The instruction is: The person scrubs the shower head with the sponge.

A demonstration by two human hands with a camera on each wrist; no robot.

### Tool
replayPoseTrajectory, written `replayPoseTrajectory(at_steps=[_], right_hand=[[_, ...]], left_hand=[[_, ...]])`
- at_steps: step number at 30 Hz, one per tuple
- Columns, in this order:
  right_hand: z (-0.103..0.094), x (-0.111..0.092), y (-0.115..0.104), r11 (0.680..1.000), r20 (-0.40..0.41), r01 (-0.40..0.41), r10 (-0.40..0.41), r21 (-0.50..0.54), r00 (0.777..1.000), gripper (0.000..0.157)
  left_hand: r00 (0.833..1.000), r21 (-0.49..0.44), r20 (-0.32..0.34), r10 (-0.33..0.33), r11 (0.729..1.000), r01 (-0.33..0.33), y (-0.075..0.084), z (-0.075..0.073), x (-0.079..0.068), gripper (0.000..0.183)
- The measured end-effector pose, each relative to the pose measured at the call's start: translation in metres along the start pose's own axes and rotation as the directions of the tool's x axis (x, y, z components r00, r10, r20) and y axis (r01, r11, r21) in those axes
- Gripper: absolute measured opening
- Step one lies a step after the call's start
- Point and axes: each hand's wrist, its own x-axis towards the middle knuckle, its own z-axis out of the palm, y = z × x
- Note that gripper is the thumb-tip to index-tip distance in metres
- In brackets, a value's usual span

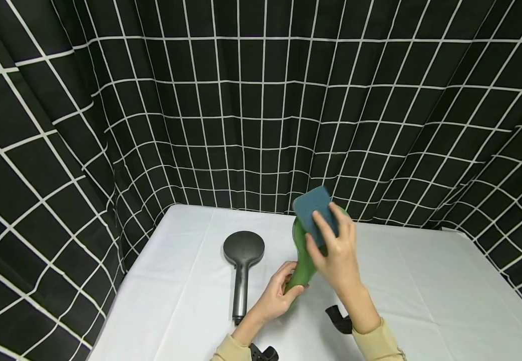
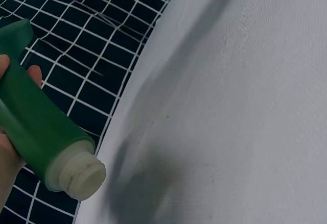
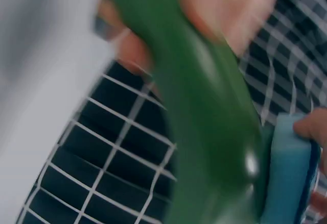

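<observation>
A green shower head (image 1: 305,263) is held above the table, tilted, its round head pointing away. My left hand (image 1: 278,296) grips its handle with the thumb across the front. In the left wrist view the handle (image 2: 38,122) ends in a whitish threaded collar (image 2: 82,175). My right hand (image 1: 338,253) pinches a blue sponge (image 1: 309,206) between thumb and fingers, over the round head, much of which it hides. The right wrist view shows the sponge (image 3: 287,170) at the edge of the green head; whether it touches I cannot tell.
A dark grey shower head (image 1: 244,246) lies on the white-covered table (image 1: 189,301), left of my hands, handle towards me. A black curtain with white grid lines (image 1: 261,100) hangs around the back and sides. Black camera mounts (image 1: 338,319) sit at both wrists.
</observation>
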Motion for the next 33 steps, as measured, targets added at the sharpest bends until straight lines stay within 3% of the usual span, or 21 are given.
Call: replayPoseTrajectory(at_steps=[2, 4, 6, 7, 9, 11, 14, 16, 17, 19, 22, 25, 27, 28, 30, 32, 33], right_hand=[[0.003, -0.009, -0.008, 0.99, 0.093, 0.143, -0.143, 0.009, 0.985, 0.037], [0.004, -0.015, -0.011, 0.969, 0.156, 0.244, -0.248, 0.04, 0.956, 0.037], [0.002, -0.015, -0.009, 0.96, 0.176, 0.273, -0.279, 0.06, 0.944, 0.038], [0.0, -0.013, -0.005, 0.963, 0.165, 0.258, -0.267, 0.072, 0.95, 0.038], [-0.005, -0.005, 0.003, 0.98, 0.109, 0.181, -0.189, 0.081, 0.976, 0.037], [-0.012, 0.005, 0.013, 0.996, 0.03, 0.053, -0.056, 0.071, 0.998, 0.038], [-0.019, 0.017, 0.023, 0.987, -0.074, -0.153, 0.155, 0.039, 0.985, 0.042], [-0.02, 0.021, 0.023, 0.975, -0.108, -0.221, 0.221, 0.01, 0.969, 0.044], [-0.018, 0.02, 0.021, 0.976, -0.109, -0.219, 0.217, -0.004, 0.97, 0.044], [-0.012, 0.015, 0.013, 0.989, -0.08, -0.145, 0.142, -0.029, 0.987, 0.042], [-0.001, 0.0, -0.001, 0.996, 0.007, 0.079, -0.079, -0.03, 0.997, 0.039], [0.003, -0.012, -0.007, 0.959, 0.108, 0.283, -0.281, 0.001, 0.954, 0.036], [0.001, -0.013, -0.003, 0.94, 0.13, 0.339, -0.341, 0.034, 0.931, 0.036], [0.0, -0.011, 0.002, 0.941, 0.122, 0.334, -0.337, 0.051, 0.933, 0.036], [-0.005, -0.004, 0.013, 0.965, 0.071, 0.255, -0.259, 0.061, 0.963, 0.036], [-0.012, 0.003, 0.027, 0.992, -0.011, 0.107, -0.106, 0.061, 0.994, 0.036], [-0.015, 0.006, 0.033, 0.998, -0.047, 0.019, -0.016, 0.058, 0.999, 0.036]], left_hand=[[1.0, 0.026, 0.006, 0.011, 1.0, -0.011, 0.004, 0.0, 0.001, 0.046], [0.999, 0.058, 0.012, 0.037, 0.998, -0.037, 0.005, 0.0, 0.002, 0.048], [0.999, 0.062, 0.009, 0.053, 0.997, -0.054, 0.005, -0.001, 0.002, 0.048], [0.999, 0.056, 0.008, 0.052, 0.997, -0.052, 0.005, -0.001, 0.002, 0.047], [0.998, 0.06, -0.005, 0.058, 0.997, -0.057, 0.004, -0.001, 0.003, 0.043], [0.998, 0.048, -0.013, 0.062, 0.997, -0.061, 0.003, 0.0, 0.003, 0.041], [0.997, 0.061, -0.027, 0.077, 0.995, -0.076, 0.003, 0.003, 0.004, 0.041], [0.996, 0.073, -0.035, 0.082, 0.994, -0.079, 0.004, 0.004, 0.005, 0.041], [0.996, 0.076, -0.037, 0.076, 0.994, -0.073, 0.005, 0.005, 0.005, 0.041], [0.997, 0.08, -0.04, 0.07, 0.995, -0.067, 0.006, 0.005, 0.005, 0.041], [0.995, 0.086, -0.04, 0.094, 0.992, -0.09, 0.004, 0.004, 0.006, 0.041], [0.993, 0.069, -0.053, 0.102, 0.993, -0.099, -0.006, 0.001, 0.005, 0.045], [0.995, 0.04, -0.059, 0.085, 0.996, -0.083, -0.014, -0.001, 0.005, 0.046], [0.996, 0.018, -0.062, 0.07, 0.997, -0.068, -0.017, -0.002, 0.005, 0.046], [0.997, -0.03, -0.064, 0.047, 0.998, -0.049, -0.021, -0.003, 0.004, 0.044], [0.997, -0.063, -0.062, 0.035, 0.997, -0.039, -0.022, -0.003, 0.004, 0.041], [0.997, -0.069, -0.064, 0.037, 0.997, -0.041, -0.022, -0.003, 0.003, 0.041]])
